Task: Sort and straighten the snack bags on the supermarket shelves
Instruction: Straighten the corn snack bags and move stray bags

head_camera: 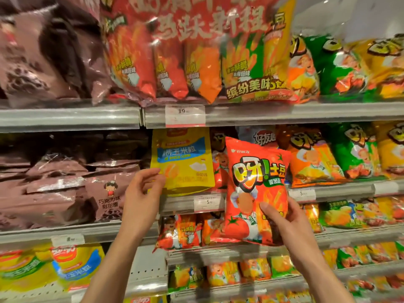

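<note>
My right hand [284, 217] grips the red bag [255, 191] of tomato potato sticks near its lower right corner, thumb across the front and the other fingers behind, out of sight. The bag stands nearly upright in the air in front of the middle shelf [341, 189], its long axis running from about six o'clock up to twelve, the top tipped a touch toward eleven. Its own kind shows just behind it and at nine o'clock from it, a row of red bags [218, 162] partly hidden by what I hold.

My left hand [142, 189] is at the lower left edge of the yellow corn bag [183, 158]. The fingers are loosely curled, the tips touching or almost touching that edge; I cannot tell whether they have pinched it. The yellow bag stands upright on the same shelf, directly at nine o'clock from the red bag and just beside the red row.

What matters next, I judge, is that the red bag's slot lies behind it toward twelve o'clock, so my right hand is the nearer one to push it straight back. The yellow bag looks out of place among the red ones. More yellow bags [72, 267] sit on a lower shelf at seven o'clock, nearer my left hand.
</note>
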The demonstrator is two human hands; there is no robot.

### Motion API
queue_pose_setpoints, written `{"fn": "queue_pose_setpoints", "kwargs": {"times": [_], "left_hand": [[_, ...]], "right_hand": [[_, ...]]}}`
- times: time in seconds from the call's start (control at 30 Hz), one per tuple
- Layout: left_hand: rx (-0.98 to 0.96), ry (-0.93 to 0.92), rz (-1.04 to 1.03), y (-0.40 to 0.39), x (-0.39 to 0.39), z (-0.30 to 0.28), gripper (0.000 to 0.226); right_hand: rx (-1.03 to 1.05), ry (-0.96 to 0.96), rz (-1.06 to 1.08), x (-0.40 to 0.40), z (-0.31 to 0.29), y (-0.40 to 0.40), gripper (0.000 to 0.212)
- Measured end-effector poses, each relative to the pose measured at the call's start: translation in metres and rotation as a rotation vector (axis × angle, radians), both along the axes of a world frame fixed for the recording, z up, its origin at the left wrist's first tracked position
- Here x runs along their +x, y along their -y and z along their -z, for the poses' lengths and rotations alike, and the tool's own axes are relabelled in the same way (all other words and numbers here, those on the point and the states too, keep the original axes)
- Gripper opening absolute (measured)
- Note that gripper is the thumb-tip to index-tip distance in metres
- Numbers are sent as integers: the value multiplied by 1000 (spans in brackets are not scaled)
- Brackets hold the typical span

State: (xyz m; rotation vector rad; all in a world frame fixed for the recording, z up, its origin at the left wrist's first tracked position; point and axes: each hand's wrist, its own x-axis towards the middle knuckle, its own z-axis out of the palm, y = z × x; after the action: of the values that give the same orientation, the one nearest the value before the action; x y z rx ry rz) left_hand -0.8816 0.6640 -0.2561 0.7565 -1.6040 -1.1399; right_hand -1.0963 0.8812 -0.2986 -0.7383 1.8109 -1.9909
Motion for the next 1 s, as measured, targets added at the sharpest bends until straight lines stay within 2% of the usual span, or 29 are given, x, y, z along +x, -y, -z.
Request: {"fn": "queue_pose_setpoints", "kwargs": {"times": [0.07,0.13,0.23,0.3,0.43,0.5,0.6,0.67,0.87,1.0], "left_hand": [[-22,76,10,15,-6,-1,32],[-44,203,9,33,-13,0,56],[-58,327,-4,62,-27,5,96],[-9,353,16,73,-37,1,111],[33,366,-45,76,-48,-19,84],[67,381,-76,80,-51,-23,95],[111,417,-60,84,-54,-24,125],[78,428,-98,88,-56,-22,132],[25,451,-86,98,-58,-23,124],[59,434,-76,83,-54,-38,102]], "right_hand": [[-10,-27,-5,-4,-8,8,39],[-10,-43,-7,-5,-15,15,35],[7,-63,-18,-6,-22,23,38],[13,-62,-27,-7,-25,25,39],[23,-50,-33,-11,-27,24,44],[35,-48,-24,-13,-27,22,42],[57,-67,-8,-15,-25,20,49],[60,-68,-13,-15,-25,19,50],[63,-55,-26,-15,-26,18,49],[76,-51,-20,-15,-26,17,49]]}}
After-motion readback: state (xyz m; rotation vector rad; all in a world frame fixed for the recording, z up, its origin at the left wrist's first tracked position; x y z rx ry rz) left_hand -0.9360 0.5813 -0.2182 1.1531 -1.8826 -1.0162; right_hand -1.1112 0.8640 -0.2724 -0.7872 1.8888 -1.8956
